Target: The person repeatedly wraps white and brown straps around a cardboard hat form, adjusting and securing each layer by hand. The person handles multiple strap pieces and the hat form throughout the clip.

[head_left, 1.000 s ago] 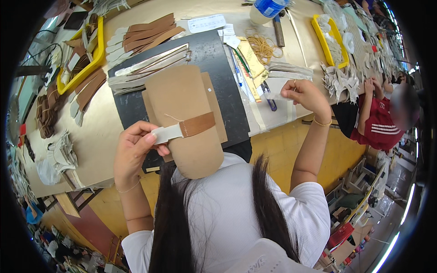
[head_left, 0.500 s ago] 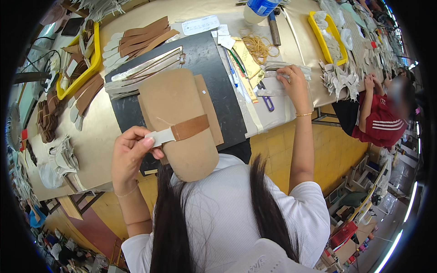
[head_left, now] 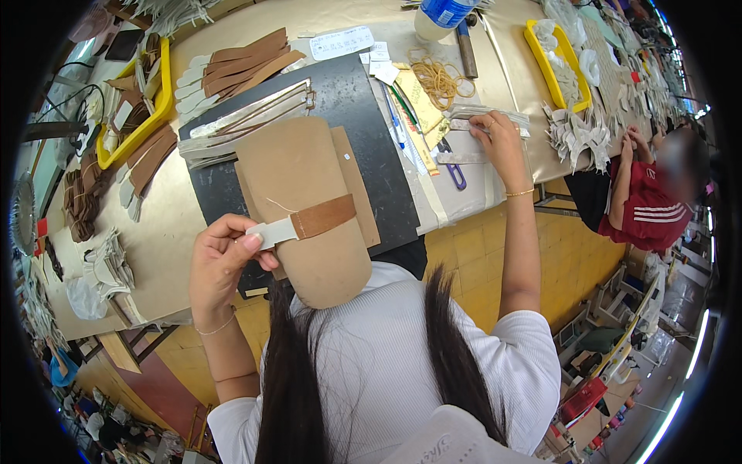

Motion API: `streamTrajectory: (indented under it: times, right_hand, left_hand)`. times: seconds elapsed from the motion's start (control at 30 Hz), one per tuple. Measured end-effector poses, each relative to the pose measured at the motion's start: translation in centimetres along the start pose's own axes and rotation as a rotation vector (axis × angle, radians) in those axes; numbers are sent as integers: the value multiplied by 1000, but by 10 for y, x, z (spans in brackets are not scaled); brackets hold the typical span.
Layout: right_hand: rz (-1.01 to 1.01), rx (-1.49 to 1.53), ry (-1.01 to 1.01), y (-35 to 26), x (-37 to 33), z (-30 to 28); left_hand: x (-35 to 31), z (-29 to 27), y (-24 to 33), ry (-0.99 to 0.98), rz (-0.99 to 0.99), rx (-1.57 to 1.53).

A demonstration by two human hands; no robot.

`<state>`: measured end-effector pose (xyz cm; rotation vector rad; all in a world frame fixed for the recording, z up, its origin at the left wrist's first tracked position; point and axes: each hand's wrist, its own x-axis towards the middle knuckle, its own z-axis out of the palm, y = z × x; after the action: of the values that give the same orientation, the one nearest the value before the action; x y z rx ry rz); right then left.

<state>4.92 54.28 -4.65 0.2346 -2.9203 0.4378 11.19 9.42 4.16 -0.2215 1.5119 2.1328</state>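
My left hand (head_left: 224, 259) pinches the whitish tab at one end of a brown strap (head_left: 328, 215). The strap crosses a tan board form (head_left: 297, 166) with rounded ends, and a loose thread sticks up by its stitched seam. Behind that form is another tan board (head_left: 357, 174), over a black mat (head_left: 394, 201). To the right, my right hand (head_left: 501, 147) has its fingers curled at a stack of light grey strips (head_left: 514, 122), thumb and fingertips closed at the edge of a strip. Purple-handled scissors (head_left: 456, 176) lie just beside it.
Brown straps with pale ends (head_left: 247, 62) and yellow trays (head_left: 158, 100) lie left and back. Rubber bands (head_left: 440, 81), a hammer (head_left: 466, 50), pens and a bottle (head_left: 440, 17) are at the back. A co-worker in red (head_left: 657, 193) sits at the right.
My right forearm has swung slightly outward to the right, with the fingers staying at the grey strips. The left hand and strap stay put.
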Motion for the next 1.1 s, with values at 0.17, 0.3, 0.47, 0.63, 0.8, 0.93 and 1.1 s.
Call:
streamTrajectory:
  times: [0.17,0.3,0.47,0.63,0.8,0.93,1.1]
  right_hand:
    - [2,-13,-43,-4,1,-6]
    - [-22,32,-111,0,2,-11]
    - [-83,22,-189,5,0,-17]
    - [175,304,-232,2,7,-42]
    - [188,589,-95,-33,22,-76]
    - [58,849,-202,-128,37,-96]
    - [15,1040,-621,-221,43,-84]
  left_hand:
    - [0,-1,-1,-4,6,9]
    - [1,0,1,-7,7,9]
    - [1,2,1,-4,9,22]
    - [-2,4,1,0,12,1]
    - [0,9,9,56,9,-29]
    - [-2,8,10,38,47,-69]
    - [-13,14,14,86,-3,-80]
